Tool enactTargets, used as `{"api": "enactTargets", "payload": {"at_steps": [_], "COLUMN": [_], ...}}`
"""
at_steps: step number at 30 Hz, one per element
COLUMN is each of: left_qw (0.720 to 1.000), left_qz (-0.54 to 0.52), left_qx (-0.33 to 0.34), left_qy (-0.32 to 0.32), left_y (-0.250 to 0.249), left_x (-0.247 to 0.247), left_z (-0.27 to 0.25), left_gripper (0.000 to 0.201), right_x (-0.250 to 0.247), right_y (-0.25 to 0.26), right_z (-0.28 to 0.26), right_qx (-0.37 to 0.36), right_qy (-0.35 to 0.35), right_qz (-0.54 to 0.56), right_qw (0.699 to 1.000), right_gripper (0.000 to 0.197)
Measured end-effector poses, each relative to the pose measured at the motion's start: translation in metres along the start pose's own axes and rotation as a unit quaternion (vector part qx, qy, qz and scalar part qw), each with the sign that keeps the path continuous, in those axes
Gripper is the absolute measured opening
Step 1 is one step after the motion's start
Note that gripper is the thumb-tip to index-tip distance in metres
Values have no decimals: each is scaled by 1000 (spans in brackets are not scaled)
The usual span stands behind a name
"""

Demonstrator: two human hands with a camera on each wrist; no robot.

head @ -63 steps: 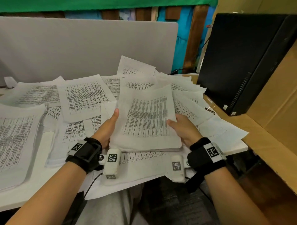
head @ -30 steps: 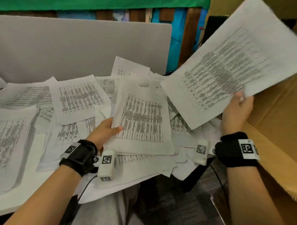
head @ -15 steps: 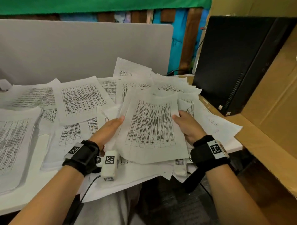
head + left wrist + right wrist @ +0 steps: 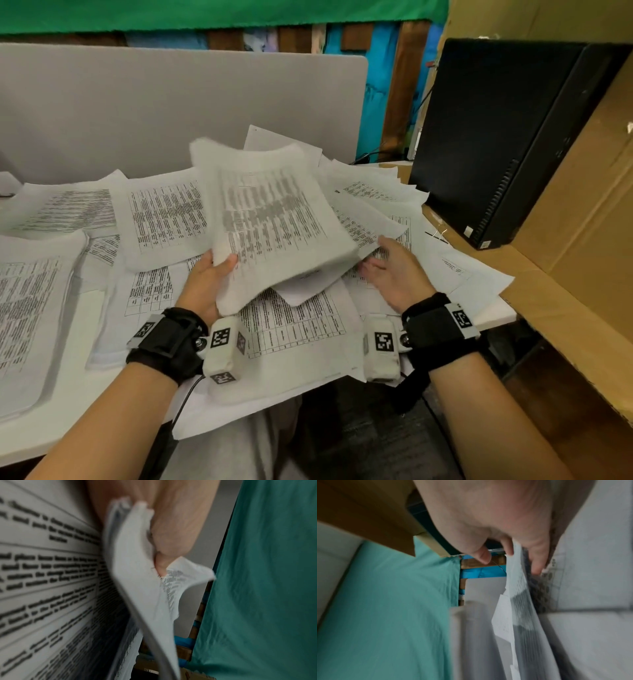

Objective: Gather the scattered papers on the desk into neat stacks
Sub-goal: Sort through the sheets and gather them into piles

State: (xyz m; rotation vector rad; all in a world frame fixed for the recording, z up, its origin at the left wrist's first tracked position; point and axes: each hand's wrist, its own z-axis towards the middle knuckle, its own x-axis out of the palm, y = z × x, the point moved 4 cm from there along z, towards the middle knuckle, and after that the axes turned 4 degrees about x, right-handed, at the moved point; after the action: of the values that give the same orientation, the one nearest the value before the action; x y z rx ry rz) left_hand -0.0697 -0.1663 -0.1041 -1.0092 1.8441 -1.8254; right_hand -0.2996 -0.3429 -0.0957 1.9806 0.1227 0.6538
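Observation:
A thick stack of printed papers (image 4: 274, 219) is lifted off the desk and tilted up, blurred by motion. My left hand (image 4: 214, 274) grips its lower left corner, thumb on top and fingers underneath; the left wrist view shows the thumb (image 4: 169, 540) pinching the sheets (image 4: 137, 588). My right hand (image 4: 387, 270) is beside the stack's lower right corner with fingers extended. In the right wrist view its fingertips (image 4: 536, 568) touch the stack's edge (image 4: 518, 601) while the thumb stays clear. Loose printed sheets (image 4: 164, 219) cover the white desk (image 4: 68, 394).
Another pile of papers (image 4: 30, 308) lies at the left. A grey partition (image 4: 171, 109) closes the back. A black computer tower (image 4: 496, 137) and a cardboard box (image 4: 582, 240) stand at the right. A binder clip (image 4: 436, 234) lies near the tower.
The right hand added a sheet to the stack, then both hands held it low. Now the left hand has raised and tilted the stack, and the right hand has loosened to its edge.

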Motion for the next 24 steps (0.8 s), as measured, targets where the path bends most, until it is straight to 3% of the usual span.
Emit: {"api": "enactTargets", "payload": {"at_steps": [2, 5, 8, 10, 13, 15, 17, 20, 22, 24], "left_qw": [1000, 1000, 1000, 999, 996, 992, 988, 986, 982, 981], "left_qz": [-14, -14, 10, 19, 70, 107, 130, 138, 154, 157], "left_qx": [-3, -2, 13, 15, 6, 3, 6, -1, -12, -11], "left_qy": [-12, -18, 7, 20, 53, 71, 81, 98, 107, 117], "left_y": [0, -1, -2, -1, 2, 4, 5, 5, 5, 3], "left_x": [-1, -3, -1, 1, 6, 9, 12, 11, 8, 9], "left_z": [1, 2, 3, 2, 0, -3, -3, -1, 1, -1], "left_gripper": [31, 31, 34, 33, 32, 28, 28, 31, 31, 21], "right_x": [19, 26, 5, -19, -45, -47, -38, -15, -4, 0], "right_y": [-12, -20, 3, 28, 51, 55, 51, 35, 22, 11], "right_z": [-5, -6, 2, 3, -1, -4, -3, -4, -6, -3], "right_qx": [39, 47, -70, -173, -220, -223, -196, -125, -86, -48], "right_qy": [92, 127, 91, 61, 20, 18, 44, 64, 82, 110], "right_qz": [24, -13, 59, 166, 295, 319, 272, 70, -115, -217], "right_qw": [995, 991, 992, 969, 930, 921, 941, 988, 986, 969], "right_gripper": [28, 37, 37, 43, 50, 37, 25, 35, 38, 37]}}
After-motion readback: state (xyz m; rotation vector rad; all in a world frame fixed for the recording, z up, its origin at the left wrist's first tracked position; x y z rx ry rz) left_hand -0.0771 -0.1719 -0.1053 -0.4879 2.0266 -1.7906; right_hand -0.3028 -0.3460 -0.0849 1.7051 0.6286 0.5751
